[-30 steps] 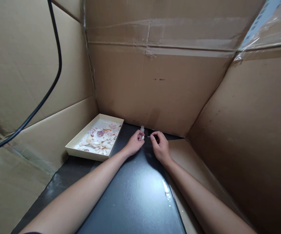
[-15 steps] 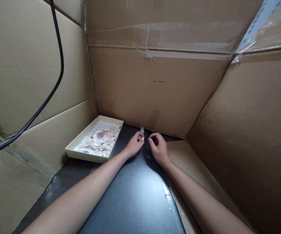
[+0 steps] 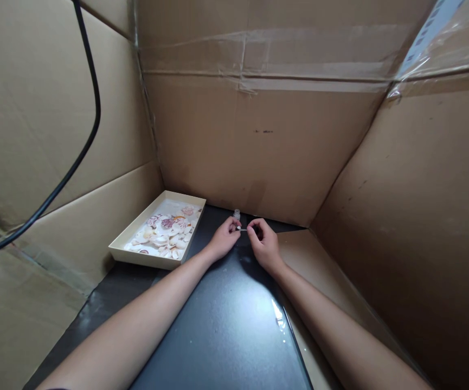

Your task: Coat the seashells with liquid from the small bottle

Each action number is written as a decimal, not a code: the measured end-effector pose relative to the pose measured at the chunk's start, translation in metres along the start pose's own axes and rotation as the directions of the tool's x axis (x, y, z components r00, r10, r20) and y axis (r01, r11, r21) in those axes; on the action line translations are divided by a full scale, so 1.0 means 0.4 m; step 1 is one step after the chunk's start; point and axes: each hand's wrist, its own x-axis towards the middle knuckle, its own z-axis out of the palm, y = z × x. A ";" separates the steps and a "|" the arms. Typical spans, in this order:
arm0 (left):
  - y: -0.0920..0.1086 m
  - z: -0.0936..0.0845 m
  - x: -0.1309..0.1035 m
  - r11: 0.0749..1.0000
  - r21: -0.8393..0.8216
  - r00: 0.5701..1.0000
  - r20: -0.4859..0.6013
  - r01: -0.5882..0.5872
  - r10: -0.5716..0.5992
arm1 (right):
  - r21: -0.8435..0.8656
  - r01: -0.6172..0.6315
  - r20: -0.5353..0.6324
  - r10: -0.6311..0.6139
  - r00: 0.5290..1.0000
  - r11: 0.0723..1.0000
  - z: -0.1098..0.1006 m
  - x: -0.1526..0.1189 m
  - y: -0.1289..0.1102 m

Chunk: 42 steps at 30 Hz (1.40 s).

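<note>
Near the back of the dark tabletop, my left hand (image 3: 223, 239) pinches a small white piece (image 3: 238, 228), too small to make out for certain. Facing it from the right is my right hand (image 3: 265, 245), its fingers closed on a thin pale rod (image 3: 243, 230). The rod's left tip reaches the white piece and seems to touch it. Its other end is hidden in my fingers, with something dark in the gap behind them. A small clear bottle (image 3: 237, 214) stands upright just behind my left fingertips.
To the left, a shallow cream tray (image 3: 145, 262) holds several white and purplish seashells (image 3: 168, 230). Cardboard walls (image 3: 275, 162) enclose the back and both sides. A black cable (image 3: 96, 103) hangs at the left. Flat cardboard (image 3: 299, 249) lies by my right forearm.
My right hand's thin rod now reaches across to the white piece; before, a gap showed between the two hands. The left hand keeps its pinch. The view has shifted slightly.
</note>
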 end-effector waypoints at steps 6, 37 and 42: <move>0.003 -0.002 -0.003 1.000 0.008 1.000 0.010 0.000 0.000 | -0.033 0.015 -0.040 -0.017 0.999 0.999 -0.002 0.003 -0.003; 0.008 -0.010 -0.007 0.999 0.035 1.000 0.029 0.008 -0.009 | 0.063 -0.051 0.040 0.049 0.998 0.997 -0.002 0.002 -0.011; 0.005 -0.010 -0.003 0.999 0.038 1.000 0.024 -0.003 0.002 | 0.095 -0.019 0.010 0.018 1.000 0.995 -0.002 0.002 -0.011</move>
